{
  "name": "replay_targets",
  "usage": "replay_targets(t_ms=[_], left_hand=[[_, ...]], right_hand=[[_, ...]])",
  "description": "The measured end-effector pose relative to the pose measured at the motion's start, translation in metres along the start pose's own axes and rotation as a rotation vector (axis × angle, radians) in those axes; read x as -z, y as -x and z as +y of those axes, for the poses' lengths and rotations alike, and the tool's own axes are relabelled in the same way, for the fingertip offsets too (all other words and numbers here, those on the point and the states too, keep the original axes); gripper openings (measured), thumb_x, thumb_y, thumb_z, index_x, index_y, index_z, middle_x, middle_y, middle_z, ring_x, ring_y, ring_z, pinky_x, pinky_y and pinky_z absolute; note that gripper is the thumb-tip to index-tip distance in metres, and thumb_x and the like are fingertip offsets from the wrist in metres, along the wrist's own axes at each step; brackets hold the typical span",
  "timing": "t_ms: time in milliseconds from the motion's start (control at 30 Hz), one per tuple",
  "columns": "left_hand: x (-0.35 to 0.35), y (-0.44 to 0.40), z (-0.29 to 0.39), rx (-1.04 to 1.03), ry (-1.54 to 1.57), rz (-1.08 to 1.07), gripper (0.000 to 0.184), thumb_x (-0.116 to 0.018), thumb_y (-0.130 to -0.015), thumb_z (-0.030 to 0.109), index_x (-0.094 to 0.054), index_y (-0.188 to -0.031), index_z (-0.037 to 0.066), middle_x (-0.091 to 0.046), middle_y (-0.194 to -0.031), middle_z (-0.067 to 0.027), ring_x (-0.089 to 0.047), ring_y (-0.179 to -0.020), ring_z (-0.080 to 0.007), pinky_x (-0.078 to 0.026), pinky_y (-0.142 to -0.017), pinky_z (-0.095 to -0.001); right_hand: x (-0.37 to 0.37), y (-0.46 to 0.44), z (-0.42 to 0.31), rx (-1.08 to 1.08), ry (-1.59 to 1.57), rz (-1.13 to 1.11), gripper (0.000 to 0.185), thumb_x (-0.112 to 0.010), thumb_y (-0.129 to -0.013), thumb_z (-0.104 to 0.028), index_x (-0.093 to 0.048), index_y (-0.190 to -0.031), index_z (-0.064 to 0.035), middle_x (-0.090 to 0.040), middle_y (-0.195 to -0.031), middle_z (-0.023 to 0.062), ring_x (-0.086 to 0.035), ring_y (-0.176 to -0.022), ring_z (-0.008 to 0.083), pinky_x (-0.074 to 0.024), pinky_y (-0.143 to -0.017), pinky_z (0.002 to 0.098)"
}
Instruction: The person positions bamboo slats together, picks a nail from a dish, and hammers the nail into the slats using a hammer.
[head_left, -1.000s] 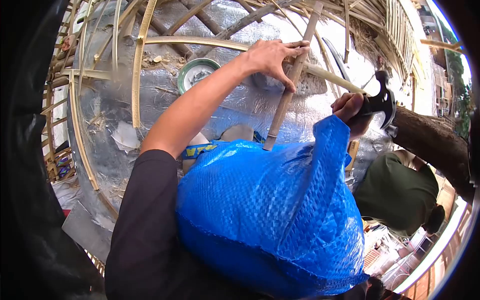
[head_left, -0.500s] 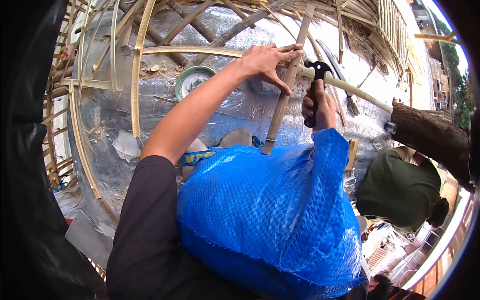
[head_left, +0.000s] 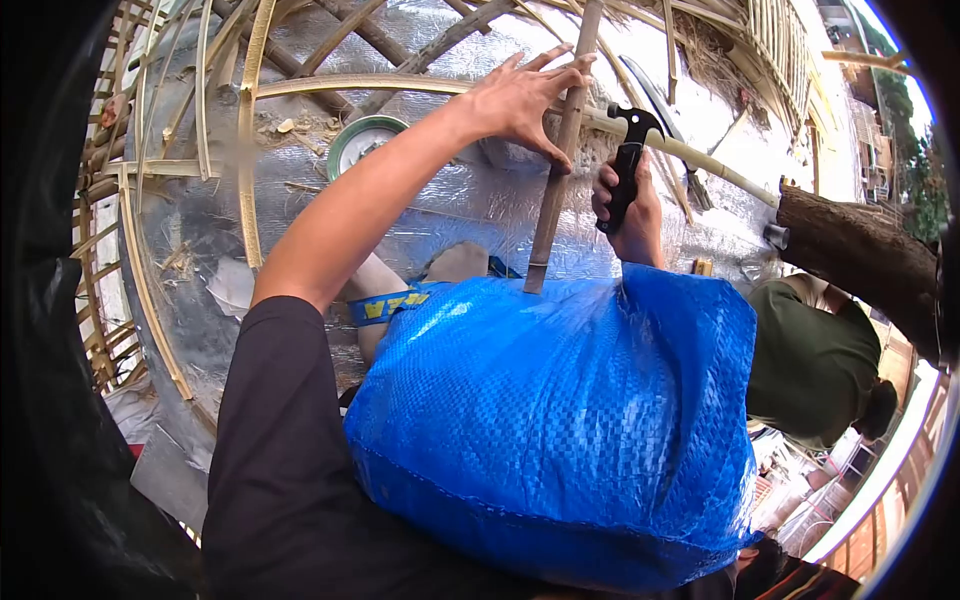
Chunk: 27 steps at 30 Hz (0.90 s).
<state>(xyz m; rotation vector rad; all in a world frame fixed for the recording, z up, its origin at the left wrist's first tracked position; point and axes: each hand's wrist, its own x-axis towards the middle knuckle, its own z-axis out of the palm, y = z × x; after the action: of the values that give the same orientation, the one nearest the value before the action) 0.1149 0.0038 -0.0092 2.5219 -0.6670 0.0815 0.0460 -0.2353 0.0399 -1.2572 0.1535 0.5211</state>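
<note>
A long bamboo slat [head_left: 556,205] stretches away from me, its near end at the blue woven plastic sheet [head_left: 540,400] across my lap. My left hand [head_left: 515,105] holds the slat, thumb on the near part and fingertips farther up, some fingers spread. Just right of the slat, my right hand [head_left: 635,205] is wrapped round the black handle of a hammer [head_left: 628,165]. The hammer's head is up, apart from the slat. Behind the slat and hammer, a pale bamboo pole [head_left: 710,165] passes crosswise and meets a thick log [head_left: 850,230].
A green-rimmed bowl [head_left: 368,140] sits on the silvery floor sheet [head_left: 420,215] beyond my left forearm. Bamboo strips [head_left: 247,150] lie at left, and a curved blade [head_left: 655,95] lies beyond the hammer. A person in a dark green shirt [head_left: 810,360] bends over at right.
My right hand and the hammer have shifted rightward, away from the slat. Some left fingers have spread and lifted a little. The whole view has moved slightly.
</note>
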Motion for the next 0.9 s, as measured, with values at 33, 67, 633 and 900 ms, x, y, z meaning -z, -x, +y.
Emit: replay_targets(t_ms=[33, 67, 633, 900], left_hand=[[-0.002, 0.000, -0.002, -0.044, -0.015, 0.062, 0.118, -0.081, -0.054, 0.081, -0.042, -0.148, 0.021, -0.029, -0.166, -0.0031, -0.018, -0.157, -0.0278, -0.025, -0.123, -0.0595], [-0.004, -0.002, -0.004, -0.088, -0.031, 0.126, 0.119, -0.081, -0.054, 0.081, -0.041, -0.148, 0.019, -0.028, -0.167, -0.0022, -0.019, -0.157, -0.0269, -0.025, -0.123, -0.0581], [-0.010, -0.011, -0.009, -0.057, -0.056, 0.153, 0.136, -0.076, -0.051, 0.088, -0.038, -0.157, 0.012, -0.035, -0.164, -0.0087, -0.028, -0.154, -0.0232, -0.034, -0.123, -0.0427], [-0.009, -0.008, -0.006, -0.019, -0.051, 0.145, 0.138, -0.077, -0.049, 0.088, -0.037, -0.158, 0.013, -0.036, -0.164, -0.0068, -0.028, -0.154, -0.0215, -0.038, -0.120, -0.0418]], right_hand=[[0.003, 0.000, 0.000, 0.012, -0.012, 0.008, 0.056, -0.039, -0.106, -0.061, -0.049, -0.111, -0.0059, -0.047, -0.083, -0.0009, -0.047, -0.068, 0.0098, -0.0382, -0.053, 0.0240], [0.005, -0.001, 0.001, 0.024, -0.023, 0.015, 0.055, -0.039, -0.107, -0.060, -0.049, -0.110, -0.0060, -0.047, -0.084, -0.0011, -0.048, -0.069, 0.0100, -0.0389, -0.052, 0.0243], [-0.021, -0.012, -0.003, 0.095, 0.552, 0.143, 0.057, -0.041, -0.107, -0.059, -0.058, -0.093, -0.0057, -0.043, -0.059, -0.0030, -0.037, -0.044, 0.0053, -0.0267, -0.038, 0.0222], [-0.037, -0.002, -0.015, 0.638, 0.780, 0.193, 0.061, -0.038, -0.107, -0.061, -0.054, -0.080, -0.0082, -0.044, -0.059, -0.0016, -0.034, -0.041, 0.0071, -0.0242, -0.038, 0.0260]])
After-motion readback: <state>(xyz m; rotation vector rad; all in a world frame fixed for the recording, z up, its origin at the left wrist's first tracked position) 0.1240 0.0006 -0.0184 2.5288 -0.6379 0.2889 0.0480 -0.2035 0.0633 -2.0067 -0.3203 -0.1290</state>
